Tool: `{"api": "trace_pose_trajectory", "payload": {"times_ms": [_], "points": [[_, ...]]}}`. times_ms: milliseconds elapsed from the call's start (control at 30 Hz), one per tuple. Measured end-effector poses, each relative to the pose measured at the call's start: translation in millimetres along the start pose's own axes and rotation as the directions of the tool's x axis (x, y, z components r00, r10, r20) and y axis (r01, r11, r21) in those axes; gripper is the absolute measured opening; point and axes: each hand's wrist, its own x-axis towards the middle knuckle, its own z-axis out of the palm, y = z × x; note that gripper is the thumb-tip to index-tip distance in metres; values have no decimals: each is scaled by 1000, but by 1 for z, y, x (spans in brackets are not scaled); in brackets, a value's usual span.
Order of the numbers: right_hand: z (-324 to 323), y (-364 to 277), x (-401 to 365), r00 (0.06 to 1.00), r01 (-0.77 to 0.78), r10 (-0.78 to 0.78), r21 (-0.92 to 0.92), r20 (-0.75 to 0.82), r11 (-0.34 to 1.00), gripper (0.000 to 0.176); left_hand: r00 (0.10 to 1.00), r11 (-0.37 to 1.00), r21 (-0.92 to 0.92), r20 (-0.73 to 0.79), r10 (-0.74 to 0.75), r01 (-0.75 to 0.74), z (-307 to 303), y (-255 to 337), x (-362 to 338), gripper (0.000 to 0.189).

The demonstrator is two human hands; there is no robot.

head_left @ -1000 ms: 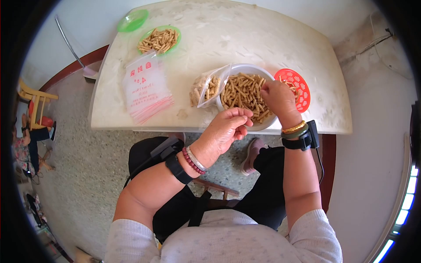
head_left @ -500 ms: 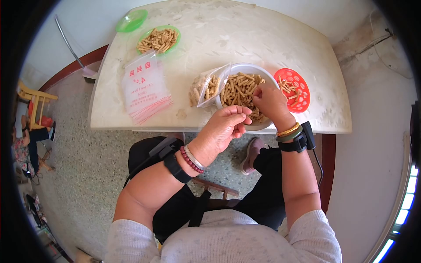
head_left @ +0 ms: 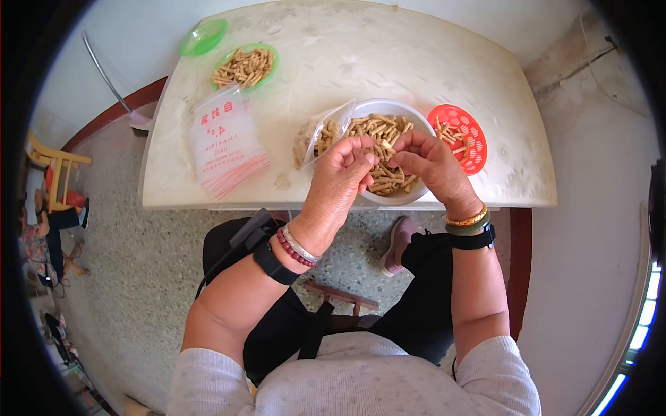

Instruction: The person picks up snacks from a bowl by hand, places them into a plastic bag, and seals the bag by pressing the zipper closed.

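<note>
Bowl (head_left: pixel 397 200) smooth, probably plastic

Both forearms reach forward over the near edge of the surface (head_left: pixel 333 55), left hand (head_left: pixel 340 170) and right hand (head_left: pixel 433 166) facing each other, thumbs and fingers curled inward, tips close together.

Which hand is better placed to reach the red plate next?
Right, I judge: the right hand is right beside the red plate; the left hand is farther off, nearer the bag.
</note>
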Motion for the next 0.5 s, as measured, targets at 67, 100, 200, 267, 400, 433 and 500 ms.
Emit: {"api": "trace_pose_trajectory", "payload": {"times_ms": [67, 100, 200, 267, 400, 433, 500], "points": [[1, 1, -3, 1000, 20, -20, 20, -3, 1000, 9, 998, 993, 104, 2, 62, -62, 4, 4, 0, 22], [2, 2, -3, 999, 34, -33, 47, -5, 998, 8, 998, 993, 106, 7, 60, -61, 6, 4, 0, 22], [3, 2, -5, 998, 60, -60, 58, -10, 996, 10, 996, 987, 134, 18, 87, -88, 7, 5, 0, 20], [4, 2, -6, 997, 71, -71, 42, -13, 997, 12, 993, 983, 150, 65, 98, -106, 6, 3, 2, 17], [7, -2, -10, 992, 127, -126, 100, -15, 987, 11, 995, 986, 135, 27, 99, -102, 7, 0, 2, 15], [8, -4, -12, 990, 139, -138, 109, -22, 984, 10, 993, 987, 110, 10, 118, -118, 7, 1, 3, 14], [9, -13, -16, 993, 106, -100, 89, -63, 990, 9, 991, 987, 86, -4, 137, -136, 6, 2, 3, 13]]}}
